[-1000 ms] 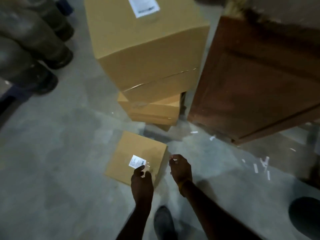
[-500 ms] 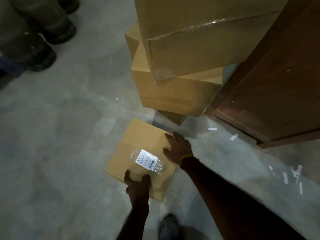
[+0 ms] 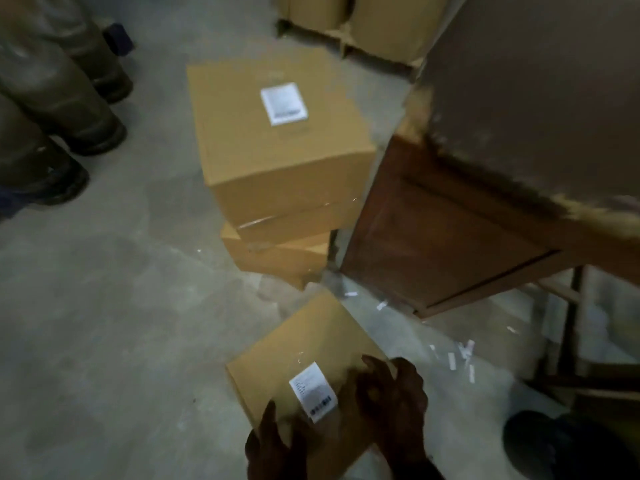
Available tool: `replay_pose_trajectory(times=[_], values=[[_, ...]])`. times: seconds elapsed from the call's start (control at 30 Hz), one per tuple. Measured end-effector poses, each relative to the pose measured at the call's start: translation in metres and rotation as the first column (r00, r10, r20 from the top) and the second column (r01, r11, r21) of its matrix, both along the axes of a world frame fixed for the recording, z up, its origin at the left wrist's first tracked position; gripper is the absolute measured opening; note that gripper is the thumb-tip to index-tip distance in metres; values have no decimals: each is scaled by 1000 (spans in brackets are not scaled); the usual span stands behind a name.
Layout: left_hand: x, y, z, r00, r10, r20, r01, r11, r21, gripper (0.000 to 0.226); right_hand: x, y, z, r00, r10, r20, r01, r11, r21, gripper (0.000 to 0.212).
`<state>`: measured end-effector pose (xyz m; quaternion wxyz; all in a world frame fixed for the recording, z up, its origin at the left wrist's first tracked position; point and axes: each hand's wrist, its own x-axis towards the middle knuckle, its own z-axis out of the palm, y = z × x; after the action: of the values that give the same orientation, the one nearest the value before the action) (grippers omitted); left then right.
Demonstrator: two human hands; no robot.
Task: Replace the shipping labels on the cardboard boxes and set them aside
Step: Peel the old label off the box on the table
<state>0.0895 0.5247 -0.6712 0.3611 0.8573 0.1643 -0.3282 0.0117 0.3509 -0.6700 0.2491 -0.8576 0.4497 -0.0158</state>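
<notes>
A: On the concrete floor (image 3: pixel 104 306), both hands hold the small cardboard box (image 3: pixel 298 358): left hand (image 3: pixel 273 445) at the near edge, right hand (image 3: pixel 398 403) at the right side, fingers curled. The shipping label (image 3: pixel 313 391) faces up.

B: Lift level; set it on the box stack (image 3: pixel 277 161) beyond.

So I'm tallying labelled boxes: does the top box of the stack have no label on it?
No, the top box of the stack carries a white label on its upper face.
</notes>
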Motion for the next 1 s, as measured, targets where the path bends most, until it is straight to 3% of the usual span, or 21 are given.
replay_pose_trajectory(times=[0.03,0.07,0.1,0.2,0.3,0.43,0.5,0.7,1.0], values=[[-2,-5,30,996,48,-81,-53,997,-59,72,-16,-6,31,999,-25,-40,25,1000,3,50],[-8,-6,61,997,13,-72,-20,995,-97,57,-31,-11,62,997,-47,-69,48,999,17,55],[-13,-13,97,998,-58,32,60,996,-61,50,-46,-17,95,994,-64,-83,66,998,17,62],[-35,-32,187,902,-300,312,358,922,-147,68,-76,-25,202,978,-197,-62,197,980,-13,57],[-45,-41,267,775,-466,426,547,833,-85,69,-98,-22,289,949,-296,109,311,933,-179,43],[-38,-74,363,644,-480,596,628,777,-54,74,-110,-16,379,874,-432,221,478,844,-243,42],[-34,-94,403,623,-537,569,692,717,-81,72,-116,-24,405,835,-466,292,539,799,-267,45],[-19,-178,471,425,-610,669,825,565,-9,62,-121,-73,454,725,-529,441,669,695,-266,45],[-20,-322,474,415,-623,663,842,539,-21,64,-120,-199,459,675,-612,412,733,618,-284,39]])
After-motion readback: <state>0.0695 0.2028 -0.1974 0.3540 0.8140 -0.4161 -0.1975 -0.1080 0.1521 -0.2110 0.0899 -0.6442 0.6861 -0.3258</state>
